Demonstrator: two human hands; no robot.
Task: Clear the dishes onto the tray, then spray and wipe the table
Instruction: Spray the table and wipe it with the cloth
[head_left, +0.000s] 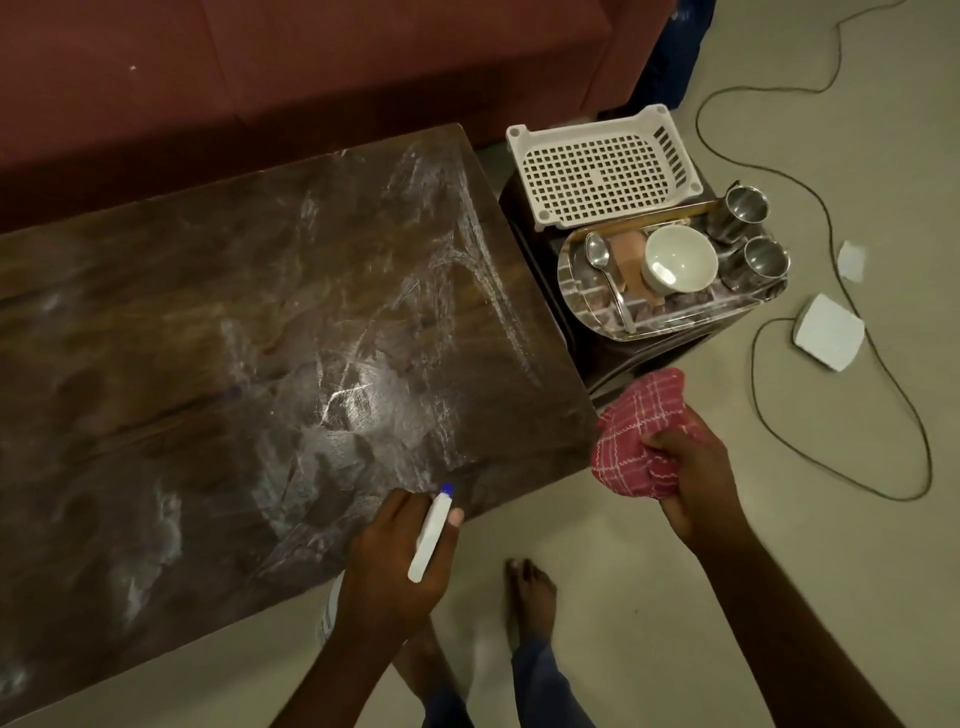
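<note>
- The sofa (311, 62) fills the upper left of the frame, behind the table.
- The table (208, 338) takes the left and the middle. Its dark wood top carries white wet streaks, most of them toward its right end.
- At bottom centre, the left hand (389, 571) is over the near edge of the table. Its fingers are curled round the spray bottle (428, 540) and the thumb lies along the white head. The blue nozzle points to the table top.
- A bare foot (530, 597) stands on the floor just right of this hand.
- At right of centre, past the table corner, the right hand (691, 483) is above the floor. Its fingers are curled and squeeze the bunched red checked cloth (634, 431).
- In the upper right, a white basket (597, 171) and the tray (571, 301) sit on a low stand (649, 353) beside the table end.
- The tray holds a spoon (597, 254), a white bowl (680, 260) and two steel cups (737, 213).
- A cable (883, 364) loops over the floor at the far right.
</note>
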